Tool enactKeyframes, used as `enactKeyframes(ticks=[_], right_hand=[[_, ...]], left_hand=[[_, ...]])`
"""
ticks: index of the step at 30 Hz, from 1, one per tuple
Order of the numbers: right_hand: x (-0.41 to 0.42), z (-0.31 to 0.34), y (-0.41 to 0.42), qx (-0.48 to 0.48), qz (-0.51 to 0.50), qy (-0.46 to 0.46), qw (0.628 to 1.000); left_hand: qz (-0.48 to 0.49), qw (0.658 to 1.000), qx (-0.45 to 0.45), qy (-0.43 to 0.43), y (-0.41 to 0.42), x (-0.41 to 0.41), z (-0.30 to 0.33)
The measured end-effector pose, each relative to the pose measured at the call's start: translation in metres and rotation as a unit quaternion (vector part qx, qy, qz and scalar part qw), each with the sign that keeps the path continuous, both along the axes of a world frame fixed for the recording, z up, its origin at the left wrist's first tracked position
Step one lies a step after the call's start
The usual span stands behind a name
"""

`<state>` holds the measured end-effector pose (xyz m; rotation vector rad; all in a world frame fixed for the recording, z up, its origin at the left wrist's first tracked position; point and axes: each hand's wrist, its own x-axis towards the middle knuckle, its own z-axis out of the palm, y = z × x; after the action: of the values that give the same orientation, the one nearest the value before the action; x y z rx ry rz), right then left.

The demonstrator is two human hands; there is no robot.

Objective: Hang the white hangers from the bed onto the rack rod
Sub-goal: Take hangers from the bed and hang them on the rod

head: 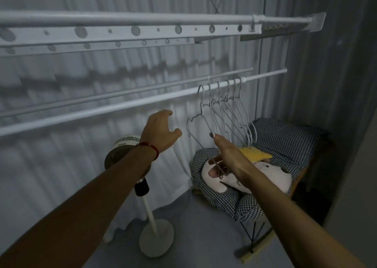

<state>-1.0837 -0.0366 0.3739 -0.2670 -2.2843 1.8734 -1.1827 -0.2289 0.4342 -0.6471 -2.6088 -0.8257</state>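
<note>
A long white rack rod runs across the view, rising to the right. Several white wire hangers hang from its right part, hooks over the rod. My right hand grips the lower bar of the leftmost hanger, whose hook sits over the rod. My left hand is raised just left of that hanger, fingers spread and holding nothing. The bed is out of view.
A second thinner rod runs behind the first. Perforated white rails cross overhead. A standing fan is below my left arm. A checkered rocking chair with a plush toy sits at the right against the curtain.
</note>
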Motion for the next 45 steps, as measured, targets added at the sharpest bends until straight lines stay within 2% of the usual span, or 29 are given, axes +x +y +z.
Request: enactKeyframes(ticks=[4, 7, 14, 19, 24, 29, 45], right_hand=[[-0.04, 0.012, 0.01, 0.019, -0.023, -0.015, 0.999], [-0.057, 0.023, 0.008, -0.003, -0.034, -0.012, 0.999], [-0.083, 0.027, 0.002, -0.006, -0.062, -0.042, 0.997], [-0.096, 0.012, 0.0, 0.026, -0.053, -0.024, 0.998], [-0.099, 0.001, -0.005, 0.048, -0.069, -0.008, 0.996], [-0.102, -0.003, -0.002, 0.053, -0.062, -0.037, 0.996], [-0.097, -0.028, -0.009, -0.105, -0.111, -0.09, 0.984]], left_hand=[[0.022, 0.991, -0.072, 0.107, 0.012, -0.041, 0.024], [0.037, 0.977, -0.127, 0.168, 0.019, -0.067, 0.034], [0.033, 0.969, -0.171, 0.175, 0.024, -0.108, 0.032], [0.023, 0.977, -0.144, 0.156, 0.026, -0.12, 0.027], [0.02, 0.973, -0.142, 0.181, 0.025, -0.122, 0.017], [0.016, 0.969, -0.136, 0.206, 0.024, -0.126, 0.013], [0.006, 0.972, -0.115, 0.207, 0.02, -0.125, 0.012]])
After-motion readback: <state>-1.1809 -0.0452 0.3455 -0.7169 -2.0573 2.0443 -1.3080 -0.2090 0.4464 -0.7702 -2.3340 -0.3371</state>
